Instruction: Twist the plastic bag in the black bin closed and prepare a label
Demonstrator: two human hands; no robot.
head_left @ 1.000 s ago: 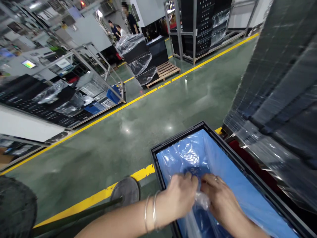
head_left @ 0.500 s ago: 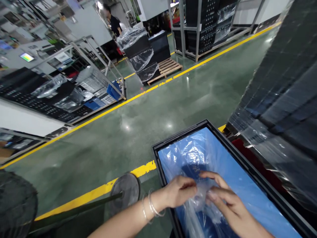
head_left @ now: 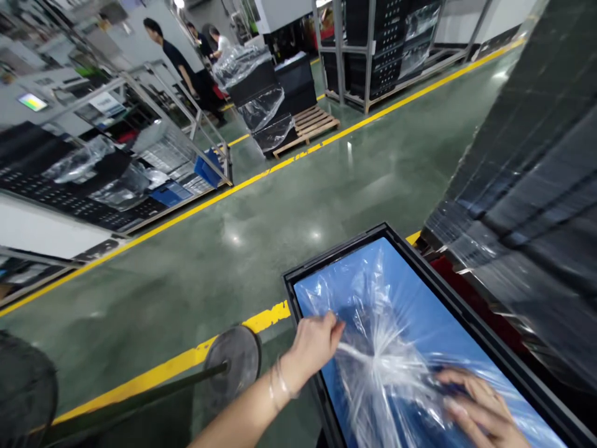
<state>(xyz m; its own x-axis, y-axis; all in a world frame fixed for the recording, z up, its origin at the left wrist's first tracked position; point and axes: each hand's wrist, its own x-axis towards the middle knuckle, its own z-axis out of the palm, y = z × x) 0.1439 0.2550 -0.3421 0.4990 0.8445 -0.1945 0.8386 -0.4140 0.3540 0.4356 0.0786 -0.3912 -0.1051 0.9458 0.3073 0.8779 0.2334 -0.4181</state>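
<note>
A clear plastic bag (head_left: 379,362) lies gathered into a tight knot, its creases fanning out over the blue interior (head_left: 405,274) of a black crate (head_left: 339,250). My left hand (head_left: 316,341), with thin bangles at its wrist, is closed on one twisted end of the bag, left of the knot. At the lower right, my right hand (head_left: 482,401) pinches another stretch of the plastic. The film is pulled taut between both hands. Whatever lies beneath the bag is blurred by the film's shine.
Stacked dark crates (head_left: 522,186) wrapped in film rise close on the right. A round grey base with a pole (head_left: 233,361) stands left of the crate. Across the green floor (head_left: 280,224) are a wooden pallet (head_left: 314,124), metal racks (head_left: 340,56) and several people (head_left: 180,62).
My hands have moved apart, the left one leftward and the right one down and right. The loosely bunched plastic is now drawn into a taut knot. More people show in the background.
</note>
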